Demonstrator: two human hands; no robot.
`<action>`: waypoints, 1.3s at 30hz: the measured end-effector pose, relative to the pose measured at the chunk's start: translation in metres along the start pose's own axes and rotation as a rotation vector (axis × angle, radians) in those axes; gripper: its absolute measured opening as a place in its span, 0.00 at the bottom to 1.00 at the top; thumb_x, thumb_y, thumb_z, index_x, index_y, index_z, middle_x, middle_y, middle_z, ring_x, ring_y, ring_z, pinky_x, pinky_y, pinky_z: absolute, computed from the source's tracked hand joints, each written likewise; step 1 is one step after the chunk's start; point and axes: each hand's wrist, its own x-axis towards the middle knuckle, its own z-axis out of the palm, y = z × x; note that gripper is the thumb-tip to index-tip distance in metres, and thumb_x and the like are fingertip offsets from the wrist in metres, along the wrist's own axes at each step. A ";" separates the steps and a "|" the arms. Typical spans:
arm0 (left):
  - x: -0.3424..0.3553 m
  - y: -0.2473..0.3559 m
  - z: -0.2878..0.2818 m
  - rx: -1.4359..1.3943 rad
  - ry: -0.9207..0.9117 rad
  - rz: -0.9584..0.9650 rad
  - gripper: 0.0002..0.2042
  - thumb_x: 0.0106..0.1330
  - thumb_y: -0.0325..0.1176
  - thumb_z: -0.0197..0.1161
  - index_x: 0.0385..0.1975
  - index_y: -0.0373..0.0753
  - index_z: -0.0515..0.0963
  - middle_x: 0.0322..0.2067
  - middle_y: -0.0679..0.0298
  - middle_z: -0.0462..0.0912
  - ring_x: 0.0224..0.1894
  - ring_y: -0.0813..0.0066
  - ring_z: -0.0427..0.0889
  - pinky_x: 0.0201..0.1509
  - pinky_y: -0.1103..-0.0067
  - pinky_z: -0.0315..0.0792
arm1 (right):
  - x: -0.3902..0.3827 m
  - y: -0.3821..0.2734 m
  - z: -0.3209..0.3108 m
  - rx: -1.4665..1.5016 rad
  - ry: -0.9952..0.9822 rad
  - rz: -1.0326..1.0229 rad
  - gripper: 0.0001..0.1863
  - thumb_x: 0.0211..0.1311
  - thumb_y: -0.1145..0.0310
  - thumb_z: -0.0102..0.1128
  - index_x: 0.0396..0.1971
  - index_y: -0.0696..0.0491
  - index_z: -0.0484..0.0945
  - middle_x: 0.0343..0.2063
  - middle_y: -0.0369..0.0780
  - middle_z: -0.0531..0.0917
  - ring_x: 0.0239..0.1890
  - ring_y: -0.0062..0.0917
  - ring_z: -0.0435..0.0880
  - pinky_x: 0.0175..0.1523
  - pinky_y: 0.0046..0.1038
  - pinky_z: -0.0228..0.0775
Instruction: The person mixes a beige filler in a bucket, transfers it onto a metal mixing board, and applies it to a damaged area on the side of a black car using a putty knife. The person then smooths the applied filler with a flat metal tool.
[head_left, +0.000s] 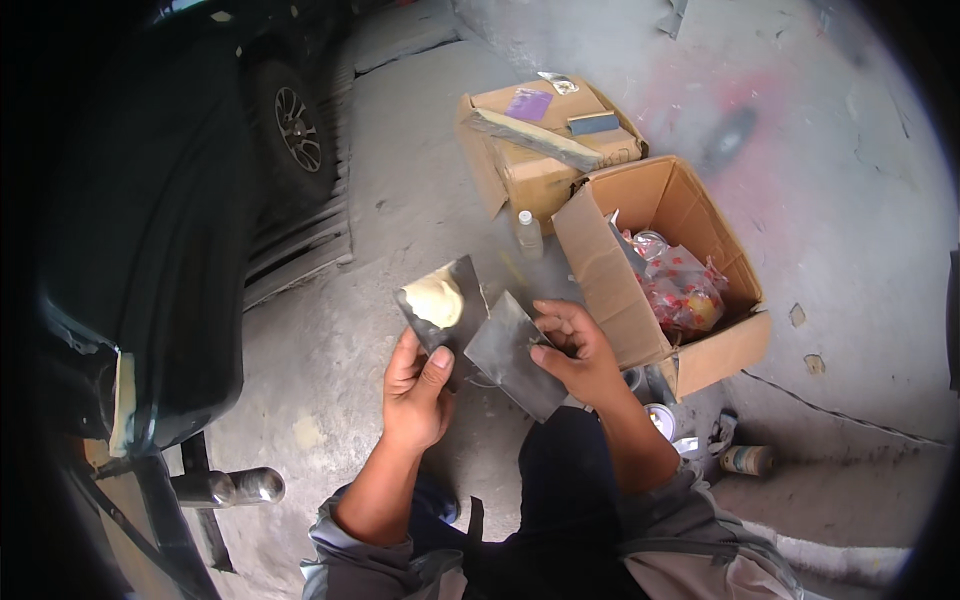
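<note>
My left hand (pixel 416 395) is closed on a dark, flat putty spreader (pixel 467 285), thumb on top and fingers underneath. A smooth mound of cream-coloured putty (pixel 436 300) lies on its far left part. In my right hand (pixel 582 352) is a second spreader (pixel 512 352), a thin grey rectangular one, pinched between thumb and fingers at its right edge. The two spreaders are tilted and close together in front of me; whether their edges touch, I cannot tell.
A dark vehicle (pixel 150 230) stands at left, with a pale patch (pixel 123 400) on its corner. At right is an open cardboard box (pixel 610 280) holding plastic bags (pixel 685 290). Behind it, another box (pixel 540 180) carries a long strip (pixel 535 138). A bottle (pixel 529 238) stands beside them.
</note>
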 end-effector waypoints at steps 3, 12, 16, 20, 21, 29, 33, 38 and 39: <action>-0.002 0.003 -0.003 0.238 -0.120 -0.065 0.22 0.71 0.24 0.55 0.65 0.33 0.64 0.54 0.61 0.76 0.55 0.74 0.74 0.61 0.78 0.64 | 0.010 -0.011 0.006 -0.020 -0.009 -0.071 0.28 0.58 0.86 0.58 0.60 0.54 0.66 0.46 0.35 0.74 0.52 0.19 0.73 0.55 0.21 0.66; 0.006 0.017 -0.020 0.957 -0.236 -0.053 0.17 0.70 0.21 0.51 0.58 0.32 0.71 0.46 0.57 0.80 0.45 0.69 0.81 0.51 0.77 0.73 | 0.028 -0.065 0.002 -0.016 -0.072 -0.302 0.31 0.56 0.81 0.63 0.60 0.54 0.66 0.46 0.40 0.79 0.47 0.22 0.77 0.51 0.24 0.68; 0.013 0.024 -0.039 0.274 -0.137 -0.396 0.18 0.70 0.22 0.52 0.60 0.31 0.68 0.50 0.59 0.80 0.48 0.73 0.80 0.55 0.76 0.72 | 0.027 -0.087 0.000 -0.387 -0.345 -0.699 0.29 0.53 0.86 0.59 0.57 0.53 0.71 0.47 0.42 0.81 0.47 0.31 0.81 0.52 0.28 0.72; 0.013 0.024 -0.037 0.062 -0.181 -0.319 0.17 0.69 0.22 0.54 0.57 0.32 0.70 0.47 0.59 0.81 0.48 0.71 0.81 0.55 0.74 0.74 | 0.013 -0.087 0.025 -0.541 -0.478 -0.612 0.25 0.49 0.86 0.56 0.51 0.57 0.78 0.47 0.43 0.83 0.54 0.37 0.78 0.58 0.37 0.70; 0.014 0.025 -0.038 0.107 -0.181 -0.310 0.17 0.69 0.22 0.54 0.57 0.32 0.70 0.47 0.59 0.81 0.48 0.71 0.81 0.55 0.74 0.74 | 0.012 -0.087 0.025 -0.526 -0.449 -0.659 0.24 0.49 0.86 0.56 0.50 0.58 0.78 0.46 0.42 0.84 0.52 0.38 0.79 0.58 0.38 0.72; 0.011 0.028 -0.039 0.091 -0.260 -0.350 0.18 0.69 0.23 0.56 0.58 0.30 0.70 0.51 0.61 0.80 0.51 0.77 0.77 0.56 0.79 0.69 | 0.016 -0.114 0.018 -0.568 -0.441 -0.693 0.19 0.48 0.82 0.58 0.44 0.59 0.82 0.40 0.43 0.86 0.52 0.43 0.79 0.63 0.50 0.66; 0.008 0.029 -0.042 0.126 -0.291 -0.333 0.17 0.69 0.22 0.55 0.57 0.29 0.70 0.51 0.61 0.80 0.50 0.77 0.77 0.56 0.80 0.69 | 0.015 -0.089 0.016 -0.394 -0.494 -0.551 0.31 0.42 0.83 0.58 0.53 0.55 0.76 0.47 0.38 0.85 0.57 0.40 0.76 0.60 0.38 0.69; 0.008 0.024 -0.042 0.292 -0.278 -0.360 0.17 0.69 0.22 0.54 0.57 0.29 0.71 0.50 0.61 0.80 0.50 0.78 0.77 0.56 0.80 0.69 | 0.022 -0.076 0.003 -0.602 -0.474 -0.549 0.33 0.40 0.83 0.60 0.55 0.53 0.74 0.44 0.42 0.86 0.54 0.40 0.79 0.57 0.37 0.71; 0.008 0.023 -0.042 0.307 -0.278 -0.360 0.17 0.69 0.22 0.54 0.57 0.29 0.71 0.50 0.61 0.80 0.50 0.78 0.77 0.56 0.80 0.69 | 0.022 -0.073 0.000 -0.630 -0.467 -0.537 0.33 0.40 0.83 0.60 0.54 0.53 0.75 0.45 0.42 0.85 0.54 0.40 0.79 0.57 0.36 0.71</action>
